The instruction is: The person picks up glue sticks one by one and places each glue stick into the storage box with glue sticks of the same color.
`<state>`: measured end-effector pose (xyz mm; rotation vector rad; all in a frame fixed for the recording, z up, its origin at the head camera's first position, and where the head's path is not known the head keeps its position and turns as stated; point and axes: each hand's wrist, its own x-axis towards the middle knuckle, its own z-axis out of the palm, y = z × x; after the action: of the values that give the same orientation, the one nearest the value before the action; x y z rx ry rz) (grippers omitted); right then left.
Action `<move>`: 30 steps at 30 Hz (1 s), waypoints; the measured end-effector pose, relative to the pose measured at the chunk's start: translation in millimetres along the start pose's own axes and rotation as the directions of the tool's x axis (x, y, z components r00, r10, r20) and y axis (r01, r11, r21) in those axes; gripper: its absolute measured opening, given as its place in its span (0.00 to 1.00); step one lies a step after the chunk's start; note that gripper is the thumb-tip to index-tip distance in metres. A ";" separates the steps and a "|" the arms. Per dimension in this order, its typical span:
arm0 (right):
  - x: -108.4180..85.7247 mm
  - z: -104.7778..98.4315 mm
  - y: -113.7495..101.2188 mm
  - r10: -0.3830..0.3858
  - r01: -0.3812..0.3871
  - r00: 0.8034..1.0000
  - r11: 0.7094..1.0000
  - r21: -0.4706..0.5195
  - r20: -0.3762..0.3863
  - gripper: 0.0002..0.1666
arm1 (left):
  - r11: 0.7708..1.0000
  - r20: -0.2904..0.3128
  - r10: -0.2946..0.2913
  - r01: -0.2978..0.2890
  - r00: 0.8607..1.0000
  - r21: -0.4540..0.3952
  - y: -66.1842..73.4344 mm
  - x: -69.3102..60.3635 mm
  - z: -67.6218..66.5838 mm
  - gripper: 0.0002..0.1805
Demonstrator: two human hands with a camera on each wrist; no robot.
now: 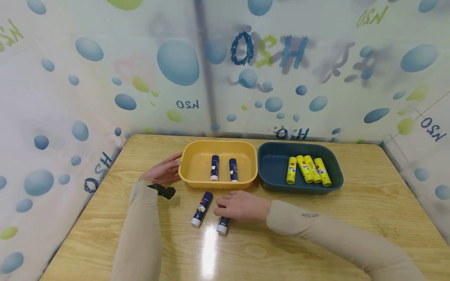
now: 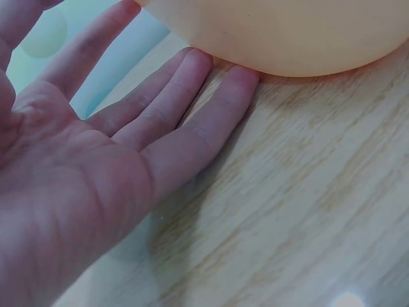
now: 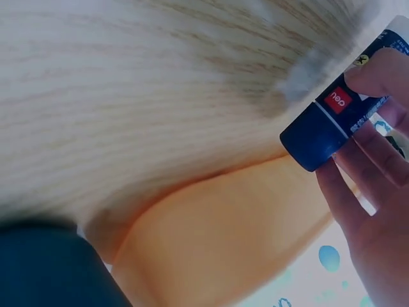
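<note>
My right hand (image 1: 242, 206) pinches a navy glue stick (image 3: 339, 102) with a white end between thumb and fingers, just in front of the yellow tray (image 1: 218, 185). In the head view that hand covers most of the stick, leaving its white end in sight. At the tray's left side is my left hand (image 1: 163, 171), its fingers fairly straight and their tips (image 2: 241, 78) touching the tray's wall. Another navy glue stick (image 1: 202, 209) lies on the table, left of the right hand. Inside the yellow tray are two navy glue sticks (image 1: 215, 168).
A dark blue tray (image 1: 277, 187) stands against the yellow tray's right side, holding several yellow glue sticks (image 1: 291, 170). Both trays sit toward the back of the wooden table (image 1: 369, 203). Behind the table hangs a patterned curtain (image 1: 225, 86).
</note>
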<state>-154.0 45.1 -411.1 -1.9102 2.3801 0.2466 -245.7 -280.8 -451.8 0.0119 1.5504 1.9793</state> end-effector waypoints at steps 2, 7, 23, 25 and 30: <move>-1.8 -3.0 0.8 -0.001 0.001 1.000 1.000 -0.003 0.000 0.17 | 1.000 -0.003 0.003 -0.003 1.000 -0.003 0.0 -0.2 -0.2 0.32; -7.1 -12.8 2.2 -0.009 0.009 1.000 1.000 -0.016 -0.010 0.17 | 1.000 -0.002 0.007 -0.007 1.000 0.002 -0.7 -0.1 0.3 0.32; -20.2 -42.8 9.0 0.018 -0.019 1.000 0.999 -0.044 -0.022 0.17 | 1.000 -0.025 -0.002 0.001 1.000 -0.023 1.2 -2.4 2.4 0.31; -21.8 -46.7 10.1 0.026 -0.026 1.000 0.999 -0.043 -0.018 0.18 | 1.000 -0.022 -0.001 0.000 1.000 -0.020 1.1 -2.3 2.7 0.31; -25.4 -56.0 14.5 0.046 -0.047 0.999 0.997 -0.059 -0.029 0.19 | 1.000 -0.018 0.002 -0.003 1.000 -0.027 1.1 -1.7 4.0 0.31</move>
<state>-160.4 62.7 -350.8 -1.8970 2.4644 0.3003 -243.4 -278.2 -449.0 -0.0149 1.5351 2.0077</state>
